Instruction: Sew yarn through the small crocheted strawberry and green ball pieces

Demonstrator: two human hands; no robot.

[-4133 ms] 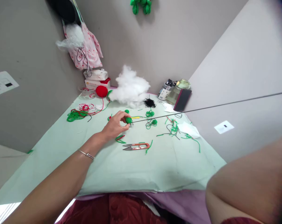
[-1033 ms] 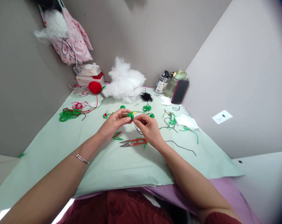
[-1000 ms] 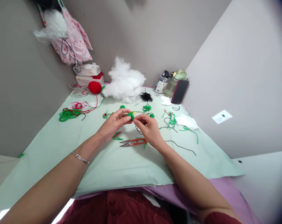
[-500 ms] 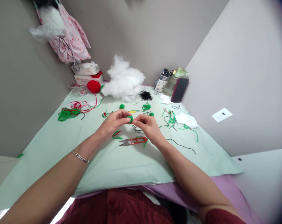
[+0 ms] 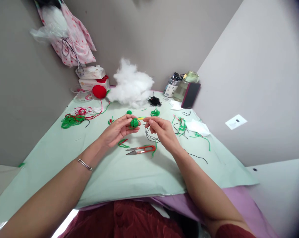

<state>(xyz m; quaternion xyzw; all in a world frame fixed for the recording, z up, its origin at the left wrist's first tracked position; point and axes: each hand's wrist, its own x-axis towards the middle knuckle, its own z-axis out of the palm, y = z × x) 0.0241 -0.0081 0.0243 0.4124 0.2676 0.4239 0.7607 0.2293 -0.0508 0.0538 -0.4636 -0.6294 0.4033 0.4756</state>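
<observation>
A small green crocheted ball (image 5: 134,123) rests in the fingers of my left hand (image 5: 118,130), held above the table. My right hand (image 5: 162,130) pinches a black thread (image 5: 143,124) that runs taut from the ball's right side. Below my right hand the thread hangs in loose loops. Orange-handled thread snips (image 5: 141,150) lie under the hands, with blades pointing left. Beside them is a bit of green and red yarn (image 5: 123,143). Whether a needle is in my right fingers, I cannot tell.
White stuffing (image 5: 131,84) is heaped at the back. A red yarn ball (image 5: 99,92) and a green yarn skein (image 5: 73,121) lie left. Yarn scraps (image 5: 181,125), a phone (image 5: 191,96), a bottle (image 5: 182,89) and a pen tin (image 5: 171,88) are at the right.
My right hand has moved right, away from the ball, drawing out the black thread. My left hand has shifted slightly left and turned, so more of the green ball shows.
</observation>
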